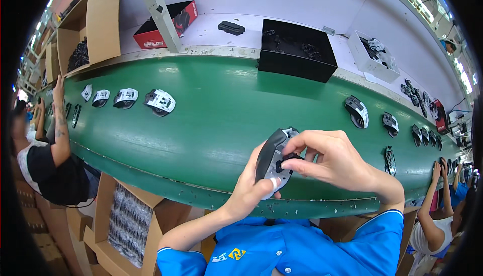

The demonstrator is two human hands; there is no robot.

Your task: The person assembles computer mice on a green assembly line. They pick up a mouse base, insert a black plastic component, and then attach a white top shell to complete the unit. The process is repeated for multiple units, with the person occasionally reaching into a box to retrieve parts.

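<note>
My left hand (247, 188) is closed round a computer mouse shell (270, 154), black outside with a pale inner side turned toward my right hand. It is tilted up above the green conveyor belt (216, 140), near the belt's close edge. The thumb and fingers of my right hand (336, 159) pinch a small black part (289, 159) against the shell's inner side. My fingers hide some of that part, so its exact shape cannot be made out.
Several white-and-black mouse shells (160, 103) lie on the belt at left, and more (356, 111) at right. A black box (297, 67) of parts, a white box (370, 67) and a red box (151, 39) line the far shelf. Co-workers (45, 160) sit both sides. A carton (103, 210) stands below left.
</note>
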